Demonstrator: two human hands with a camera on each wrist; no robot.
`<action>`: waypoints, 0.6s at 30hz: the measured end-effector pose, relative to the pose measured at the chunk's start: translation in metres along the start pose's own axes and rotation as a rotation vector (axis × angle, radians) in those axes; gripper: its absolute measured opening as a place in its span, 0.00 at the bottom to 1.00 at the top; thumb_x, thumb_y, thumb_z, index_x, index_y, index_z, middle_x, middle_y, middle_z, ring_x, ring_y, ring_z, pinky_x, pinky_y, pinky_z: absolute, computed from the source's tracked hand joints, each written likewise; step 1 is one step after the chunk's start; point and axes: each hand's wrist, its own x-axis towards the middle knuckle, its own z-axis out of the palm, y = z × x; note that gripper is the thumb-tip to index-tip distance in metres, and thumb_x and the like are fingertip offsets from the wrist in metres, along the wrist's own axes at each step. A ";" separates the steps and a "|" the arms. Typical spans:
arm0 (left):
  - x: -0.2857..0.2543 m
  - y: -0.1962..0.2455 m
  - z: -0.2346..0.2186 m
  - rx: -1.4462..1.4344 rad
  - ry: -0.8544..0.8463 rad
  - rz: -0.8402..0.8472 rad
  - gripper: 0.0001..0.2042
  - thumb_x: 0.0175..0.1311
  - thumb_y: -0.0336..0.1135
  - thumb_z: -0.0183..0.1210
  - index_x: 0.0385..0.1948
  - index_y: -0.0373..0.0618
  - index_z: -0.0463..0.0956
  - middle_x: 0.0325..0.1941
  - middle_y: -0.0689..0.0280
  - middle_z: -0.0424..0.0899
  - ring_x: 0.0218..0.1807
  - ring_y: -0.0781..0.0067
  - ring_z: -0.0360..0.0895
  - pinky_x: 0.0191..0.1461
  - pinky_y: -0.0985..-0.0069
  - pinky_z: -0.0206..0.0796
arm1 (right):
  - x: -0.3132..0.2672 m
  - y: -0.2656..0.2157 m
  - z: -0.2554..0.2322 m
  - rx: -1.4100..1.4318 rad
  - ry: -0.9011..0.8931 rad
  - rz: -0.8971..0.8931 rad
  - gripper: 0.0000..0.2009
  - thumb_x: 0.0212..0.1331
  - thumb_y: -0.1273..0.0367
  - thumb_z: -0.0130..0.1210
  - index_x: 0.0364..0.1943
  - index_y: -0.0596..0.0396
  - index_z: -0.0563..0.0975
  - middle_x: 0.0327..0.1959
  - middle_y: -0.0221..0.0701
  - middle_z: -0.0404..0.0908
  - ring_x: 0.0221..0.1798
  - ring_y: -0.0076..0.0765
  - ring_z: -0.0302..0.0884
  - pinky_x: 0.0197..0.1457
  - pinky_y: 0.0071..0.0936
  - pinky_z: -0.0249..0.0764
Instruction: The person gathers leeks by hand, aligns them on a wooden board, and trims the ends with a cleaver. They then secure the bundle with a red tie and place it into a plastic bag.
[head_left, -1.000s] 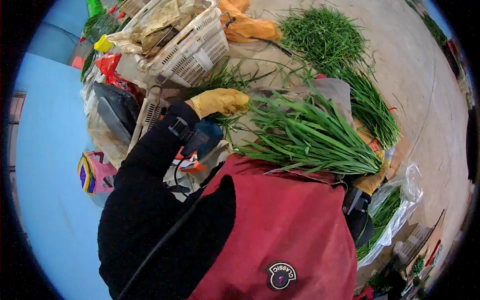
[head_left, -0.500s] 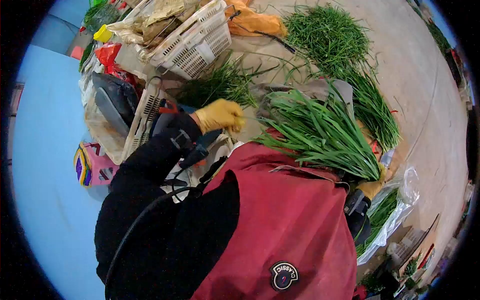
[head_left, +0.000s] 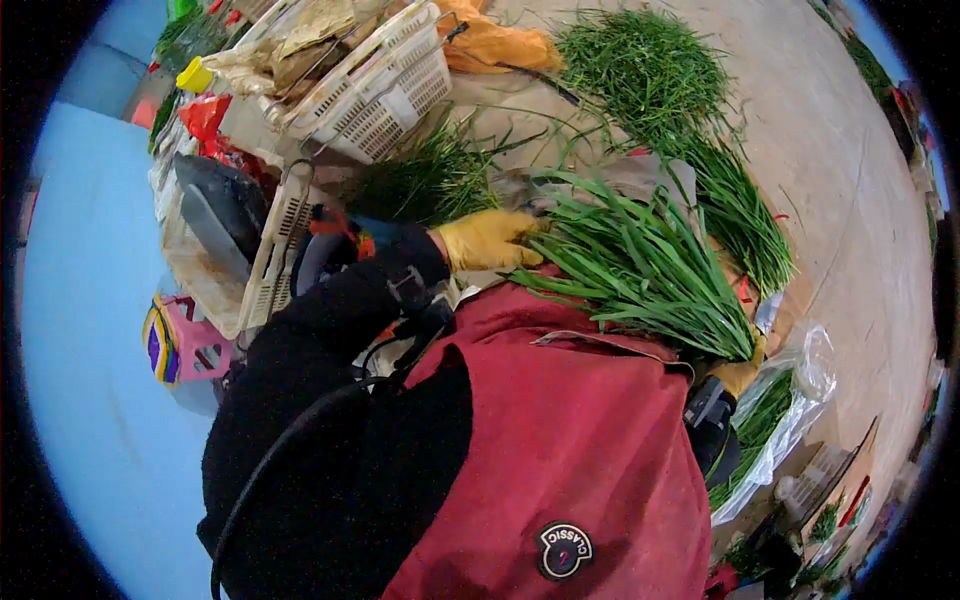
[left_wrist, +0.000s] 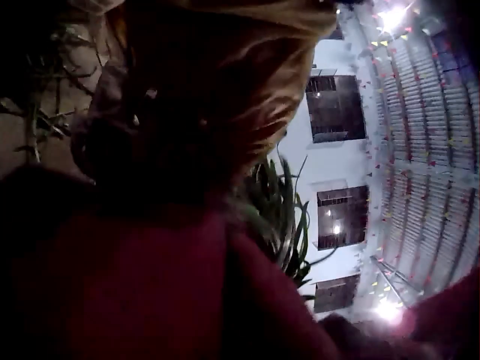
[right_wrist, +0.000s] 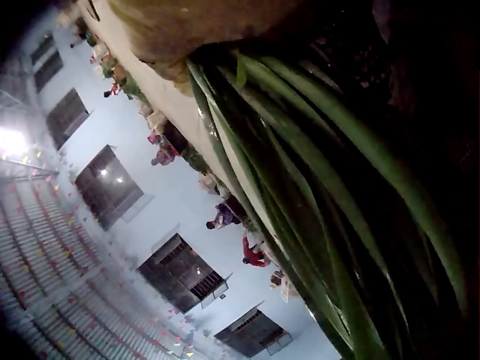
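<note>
In the head view my right hand point(head_left: 738, 372), in a yellow glove, grips the lower ends of a bunch of long green leaves point(head_left: 640, 265). The leaves fan out to the upper left over the red apron. At their tips is my gloved left hand point(head_left: 490, 240), its fingertips partly hidden at the leaves. Whether they pinch a leaf I cannot tell. The right wrist view shows the glove point(right_wrist: 202, 30) round the leaves point(right_wrist: 300, 172). In the dark left wrist view the glove point(left_wrist: 225, 82) is close beside some leaves point(left_wrist: 277, 217).
White baskets point(head_left: 385, 100) stand at the upper left, with a pink stool point(head_left: 195, 345) below. A heap of greens point(head_left: 645, 75) and a tied bunch point(head_left: 745, 220) lie on the floor point(head_left: 830, 170). Clear plastic point(head_left: 790, 430) wraps greens at the lower right.
My left hand moved down and away from the leaf tips, then came back rightward to them. The bunch shifted slightly while my right hand kept hold of it.
</note>
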 end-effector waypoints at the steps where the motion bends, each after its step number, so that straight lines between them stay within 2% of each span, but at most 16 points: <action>1: 0.002 -0.006 0.004 -0.038 -0.018 -0.095 0.18 0.57 0.38 0.60 0.49 0.40 0.75 0.40 0.61 0.81 0.38 0.75 0.75 0.44 0.76 0.67 | -0.005 -0.003 0.003 -0.026 0.000 -0.016 0.18 0.57 0.56 0.49 0.42 0.53 0.79 0.45 0.39 0.82 0.45 0.44 0.80 0.49 0.44 0.77; 2: 0.002 -0.010 0.005 -0.078 -0.036 -0.191 0.14 0.60 0.38 0.57 0.46 0.43 0.78 0.32 0.66 0.82 0.28 0.79 0.74 0.33 0.78 0.68 | -0.011 -0.006 0.008 0.007 0.013 -0.005 0.18 0.57 0.56 0.49 0.42 0.53 0.79 0.45 0.40 0.82 0.46 0.45 0.80 0.49 0.45 0.77; 5: -0.008 -0.018 -0.004 -0.136 0.058 -0.157 0.10 0.59 0.34 0.56 0.40 0.44 0.80 0.24 0.71 0.79 0.20 0.85 0.69 0.23 0.83 0.62 | -0.023 -0.009 0.029 0.064 0.025 0.041 0.19 0.57 0.56 0.50 0.44 0.54 0.78 0.47 0.41 0.80 0.46 0.46 0.79 0.50 0.47 0.76; 8: -0.021 -0.007 -0.033 -0.089 0.086 -0.104 0.11 0.60 0.36 0.59 0.41 0.42 0.80 0.27 0.67 0.81 0.27 0.80 0.72 0.29 0.79 0.65 | -0.017 -0.006 0.025 0.018 0.008 0.013 0.21 0.58 0.54 0.50 0.46 0.56 0.77 0.49 0.42 0.79 0.47 0.48 0.79 0.50 0.49 0.76; 10: -0.028 0.011 -0.058 -0.033 0.101 -0.231 0.11 0.59 0.32 0.58 0.41 0.41 0.80 0.26 0.66 0.81 0.23 0.82 0.72 0.25 0.79 0.63 | -0.026 -0.010 0.037 -0.069 -0.011 0.019 0.22 0.59 0.53 0.50 0.46 0.56 0.77 0.49 0.42 0.79 0.47 0.48 0.79 0.51 0.49 0.76; 11: -0.035 0.012 -0.071 -0.293 0.101 -0.298 0.11 0.59 0.31 0.58 0.42 0.40 0.80 0.28 0.65 0.82 0.17 0.83 0.69 0.19 0.81 0.58 | -0.025 -0.010 0.039 -0.066 0.007 0.027 0.22 0.60 0.53 0.50 0.47 0.56 0.77 0.49 0.42 0.79 0.46 0.48 0.79 0.50 0.49 0.76; 12: -0.041 -0.002 -0.079 -0.318 0.113 -0.133 0.11 0.60 0.30 0.58 0.43 0.41 0.80 0.28 0.66 0.82 0.13 0.84 0.64 0.16 0.82 0.51 | -0.024 -0.010 0.041 -0.062 0.025 0.035 0.21 0.60 0.53 0.49 0.47 0.57 0.76 0.49 0.42 0.79 0.46 0.48 0.79 0.50 0.49 0.76; 14: -0.046 0.012 -0.089 -0.226 0.215 -0.442 0.11 0.59 0.27 0.55 0.43 0.40 0.79 0.31 0.67 0.83 0.13 0.82 0.64 0.15 0.83 0.51 | -0.010 -0.004 0.028 0.047 0.082 0.034 0.21 0.62 0.54 0.48 0.48 0.57 0.76 0.49 0.42 0.79 0.46 0.48 0.79 0.50 0.48 0.77; 17: -0.067 -0.034 -0.126 -0.429 0.293 -0.488 0.11 0.59 0.27 0.53 0.43 0.40 0.79 0.30 0.67 0.83 0.17 0.80 0.70 0.18 0.79 0.58 | -0.007 -0.007 0.022 0.065 0.051 0.057 0.21 0.62 0.54 0.48 0.49 0.57 0.76 0.49 0.42 0.79 0.47 0.48 0.79 0.50 0.47 0.77; 18: -0.071 -0.040 -0.130 0.054 0.382 -0.478 0.12 0.63 0.31 0.49 0.44 0.42 0.78 0.25 0.65 0.82 0.14 0.75 0.70 0.16 0.78 0.58 | -0.004 -0.009 0.015 0.045 0.001 0.089 0.21 0.62 0.54 0.48 0.48 0.57 0.76 0.49 0.42 0.79 0.47 0.48 0.79 0.51 0.47 0.77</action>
